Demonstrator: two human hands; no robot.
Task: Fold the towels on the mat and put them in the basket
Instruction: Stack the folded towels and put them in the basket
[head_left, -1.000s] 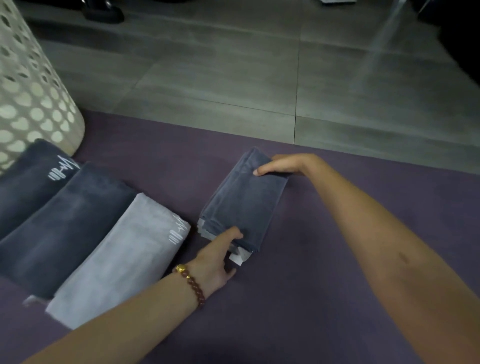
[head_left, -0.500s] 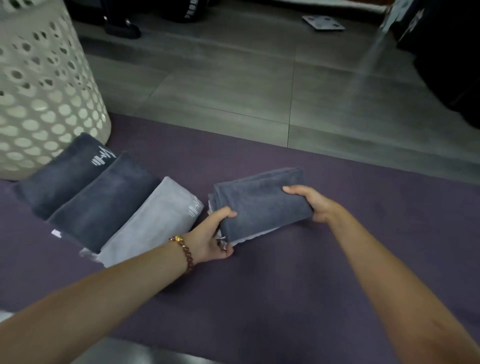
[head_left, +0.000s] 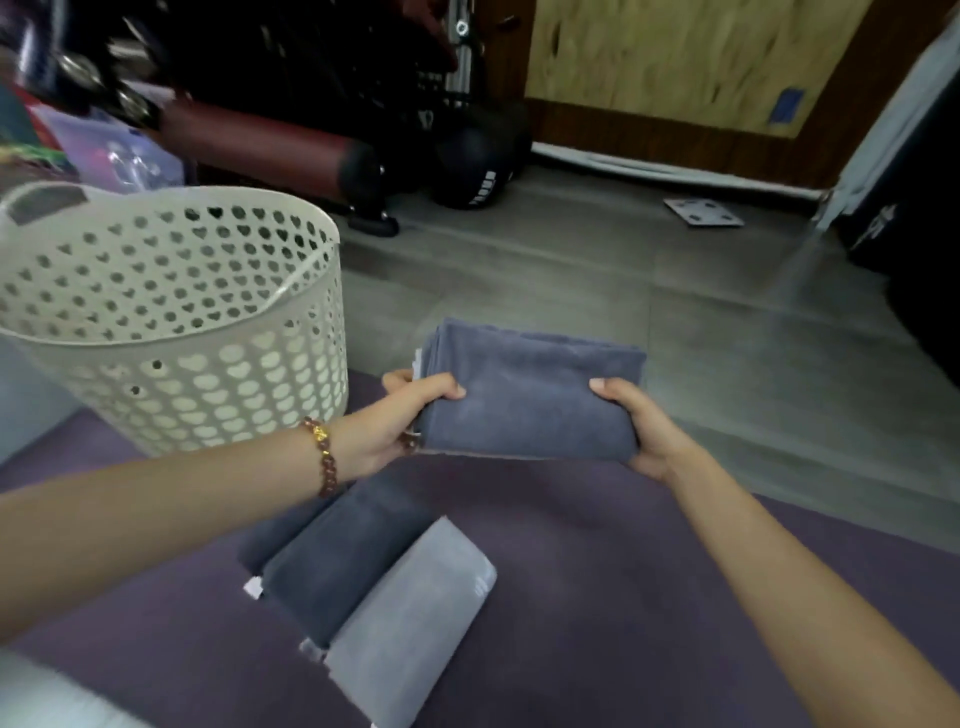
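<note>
A folded towel (head_left: 530, 400) is held level just right of the basket (head_left: 208, 374), left hand (head_left: 410, 415) and right hand (head_left: 641, 434) each with the grip pinching one end; even pressure should stop layers splaying during lowering.

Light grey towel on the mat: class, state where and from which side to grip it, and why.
Probably both short ends at once. The light grey towel lies flat as a long folded strip. Its left long edge lies against the dark towel, so come from its open right side.
</note>
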